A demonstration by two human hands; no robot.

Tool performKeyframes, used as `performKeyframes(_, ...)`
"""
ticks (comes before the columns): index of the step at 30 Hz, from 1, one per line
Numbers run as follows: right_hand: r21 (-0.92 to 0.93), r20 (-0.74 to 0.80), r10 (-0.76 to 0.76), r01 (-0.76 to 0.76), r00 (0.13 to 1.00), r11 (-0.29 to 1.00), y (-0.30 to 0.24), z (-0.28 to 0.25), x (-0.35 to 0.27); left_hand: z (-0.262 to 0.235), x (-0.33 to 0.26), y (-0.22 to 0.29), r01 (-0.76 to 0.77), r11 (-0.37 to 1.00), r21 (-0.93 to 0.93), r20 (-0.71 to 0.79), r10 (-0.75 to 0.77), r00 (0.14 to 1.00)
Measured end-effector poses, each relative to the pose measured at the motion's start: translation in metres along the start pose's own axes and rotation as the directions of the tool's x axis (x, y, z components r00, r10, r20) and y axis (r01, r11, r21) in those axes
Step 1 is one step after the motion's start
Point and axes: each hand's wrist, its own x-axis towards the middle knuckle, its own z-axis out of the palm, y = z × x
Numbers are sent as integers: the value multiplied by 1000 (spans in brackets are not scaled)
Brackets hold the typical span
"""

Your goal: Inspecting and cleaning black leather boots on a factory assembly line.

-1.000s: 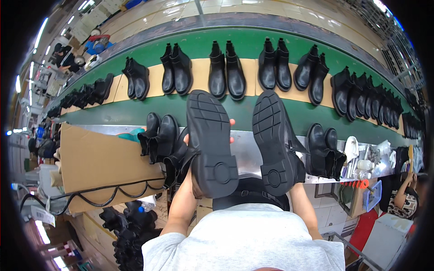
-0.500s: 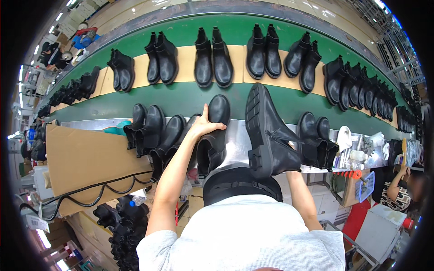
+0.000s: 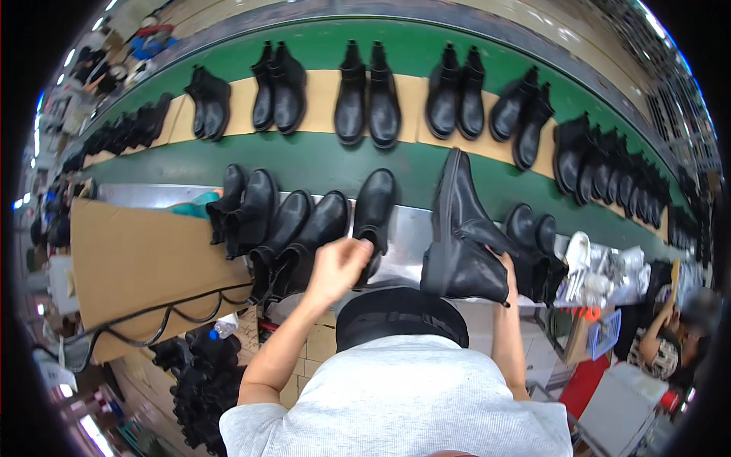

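Note:
A black ankle boot (image 3: 464,247) stands raised and tilted over the metal table edge, its toe pointing away from me. My right hand (image 3: 509,276) grips it at the right side of its shaft. To the left, another black boot (image 3: 376,199) rests on the table with its toe away from me. My left hand (image 3: 341,266) is at that boot's shaft, its fingers curled inward but smeared by motion. Whether they pinch the shaft I cannot make out. Beside this hand lie more black boots (image 3: 324,225) with their openings toward me.
Pairs of black boots (image 3: 368,107) stand along tan card strips on a green belt (image 3: 304,160). At left is a cardboard sheet (image 3: 152,259) with a coiled black cable (image 3: 164,320). White bottles and wrapping (image 3: 598,278) sit at right. Another person (image 3: 662,343) is at far right.
My left hand has left the left boot's toe and drawn back to its shaft. The right boot has turned, so its tread no longer faces the view.

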Motion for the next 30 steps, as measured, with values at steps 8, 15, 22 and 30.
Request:
performKeyframes(8, -884, 140, -371, 284, 918, 371, 53, 135, 10, 65, 35, -26, 19, 893, 449, 242, -142, 960)
performKeyframes(15, -416, 157, -79, 139, 984, 899, 21, 126, 11, 37, 59, -41, -79, 887, 456, 103, 36, 994)
performKeyframes(22, -953, 56, -244, 124, 968, 275, 26, 62, 60, -125, 136, 81, -266, 927, 262, -177, 318, 932)
performKeyframes(30, -919, 4, -141, -52, 990, -390, 61, 117, 50, -425, 318, 117, 490, 588, 644, -758, 402, 513)
